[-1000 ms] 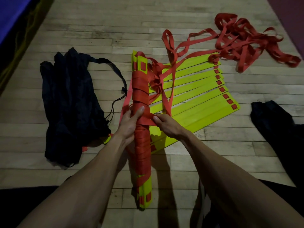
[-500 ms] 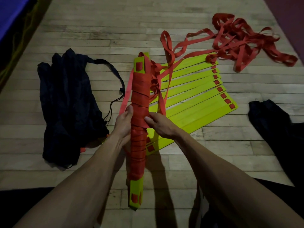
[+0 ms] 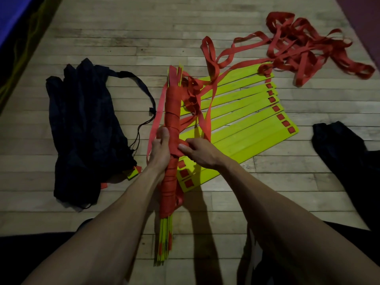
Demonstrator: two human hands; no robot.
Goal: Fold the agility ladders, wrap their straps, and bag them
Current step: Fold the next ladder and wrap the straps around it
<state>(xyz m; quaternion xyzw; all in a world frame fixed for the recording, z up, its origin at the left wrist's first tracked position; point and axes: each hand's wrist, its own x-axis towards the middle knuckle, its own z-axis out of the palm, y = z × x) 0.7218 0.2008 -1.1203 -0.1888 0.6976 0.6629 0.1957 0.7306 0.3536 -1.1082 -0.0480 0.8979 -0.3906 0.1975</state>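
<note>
Red strap [image 3: 172,112] coils tightly round the folded ladder bundle [image 3: 170,161], which is held on edge above the wooden floor [image 3: 123,44]. The left hand [image 3: 159,149] grips the bundle, thumb up along it, to keep the rungs stacked. The right hand [image 3: 198,151] pinches the strap flat against the bundle, likely to lock the turn. A second ladder [image 3: 242,120] lies fanned out just beyond, its loose straps [image 3: 304,52] piled behind. The dark bag [image 3: 82,128] waits to the left.
</note>
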